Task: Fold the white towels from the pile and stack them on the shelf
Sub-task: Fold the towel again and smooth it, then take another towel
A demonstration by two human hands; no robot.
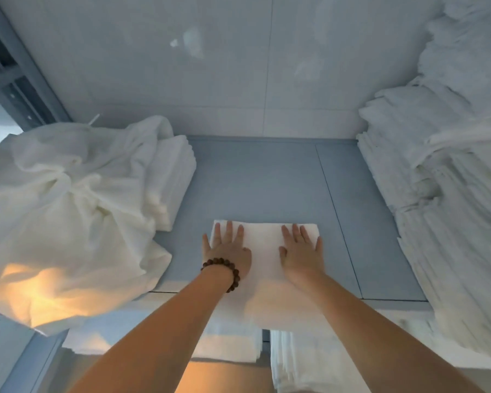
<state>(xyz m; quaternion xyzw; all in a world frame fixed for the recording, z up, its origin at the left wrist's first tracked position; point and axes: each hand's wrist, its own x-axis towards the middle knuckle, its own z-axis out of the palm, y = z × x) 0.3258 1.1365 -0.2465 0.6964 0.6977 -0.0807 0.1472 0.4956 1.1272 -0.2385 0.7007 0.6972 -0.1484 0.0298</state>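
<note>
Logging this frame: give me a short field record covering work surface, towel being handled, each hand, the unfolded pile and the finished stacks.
surface: blue-grey shelf
towel in work: folded white towel, lying flat near the front edge
left hand: flat on the towel, fingers straight; bead bracelet on the wrist
right hand: flat on the towel, fingers straight
unfolded pile: crumpled white towels, left of the towel
finished stacks: tall folded stack at right; small folded stack beside the pile
below: more folded towels under the shelf edge
</note>
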